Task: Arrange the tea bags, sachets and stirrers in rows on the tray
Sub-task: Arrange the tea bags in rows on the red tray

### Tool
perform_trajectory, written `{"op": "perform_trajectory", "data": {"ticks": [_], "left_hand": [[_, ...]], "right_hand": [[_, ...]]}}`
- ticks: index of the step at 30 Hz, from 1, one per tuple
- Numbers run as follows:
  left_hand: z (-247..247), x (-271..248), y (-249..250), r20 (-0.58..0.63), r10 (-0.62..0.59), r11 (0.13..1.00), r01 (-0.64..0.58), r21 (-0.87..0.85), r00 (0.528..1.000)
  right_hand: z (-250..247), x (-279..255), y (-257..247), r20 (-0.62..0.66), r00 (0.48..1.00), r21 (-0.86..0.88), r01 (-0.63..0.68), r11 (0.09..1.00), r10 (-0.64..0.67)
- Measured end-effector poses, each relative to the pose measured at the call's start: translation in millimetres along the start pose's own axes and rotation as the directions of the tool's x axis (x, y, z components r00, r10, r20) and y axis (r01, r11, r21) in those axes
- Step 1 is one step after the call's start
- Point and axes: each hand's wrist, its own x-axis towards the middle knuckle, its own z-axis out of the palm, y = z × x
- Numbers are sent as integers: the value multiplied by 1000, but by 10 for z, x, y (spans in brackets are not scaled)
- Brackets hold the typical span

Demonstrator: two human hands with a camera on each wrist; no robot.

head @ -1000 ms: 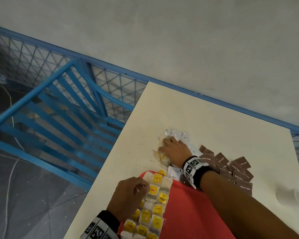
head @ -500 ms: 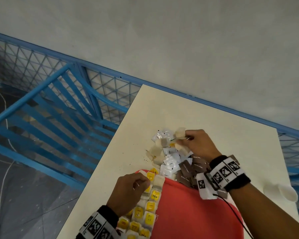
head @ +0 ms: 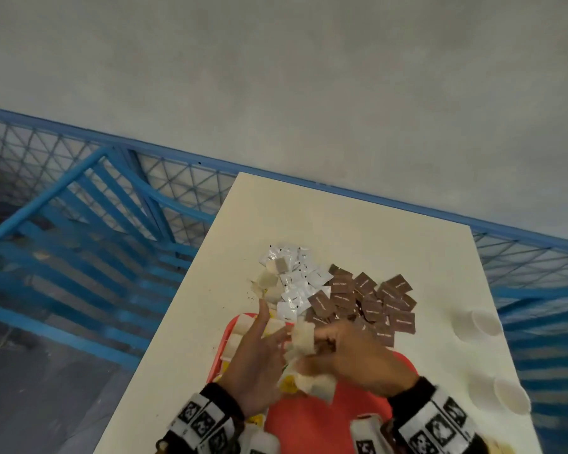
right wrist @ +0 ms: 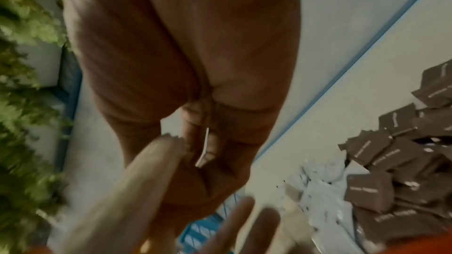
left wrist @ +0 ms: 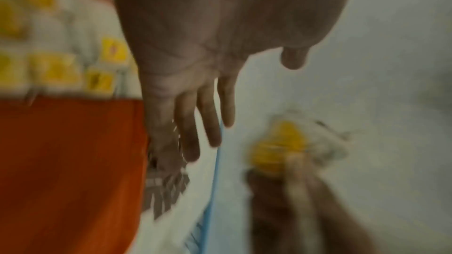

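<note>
Gripping tea bags [head: 304, 339], right hand [head: 358, 358]

Matt paper brown sachets [head: 371, 301] beside glossy white sachets [head: 292, 283] — smooth red plastic tray [head: 322, 421], matt cream table [head: 341, 231]

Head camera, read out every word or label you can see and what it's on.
"Brown Sugar", likely: white print on the brown sachets.
White sachets: black print too small to read.
Yellow tea bag tags: blurred, unreadable.
Wristbands: marker patterns, no words.
</note>
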Motion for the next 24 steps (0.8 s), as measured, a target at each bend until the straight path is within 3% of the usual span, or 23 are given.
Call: {"op": "perform_trajectory", "data": {"ticks": [1,3,6,9,11,16,21,24], "left_hand": [[11,-34,-66,71,-35,998,38,-52,997],[0,-84,-147,98,-70,995,77,-64,993],[9,-69,-168,19,-89,995,90,-37,996],[-38,-81,-205,-118,-60,998,57,-35,991],[-131,-263,-297,-176,13,997,-25,-67,984],[-118,-255,-280,-181,41,996,-55,-74,983],[-273,-214,-270,-336,65,993,-93,-69,939],[-319,-302,-213,-365,147,989,-148,24,919]], "right_hand": [[98,-12,12,14,999,-136,41,990,-39],[228,6,1,46,996,-331,83,940,-72],[292,38,-29,42,997,-444,70,893,-57],[384,83,26,-88,996,-453,-31,891,-10],[597,-4,4,-141,990,-383,-47,923,-8],[596,-210,67,-231,971,-9,-69,998,65],[485,-318,148,-312,936,351,-48,935,165],[415,-331,150,-390,908,379,4,926,156]]}}
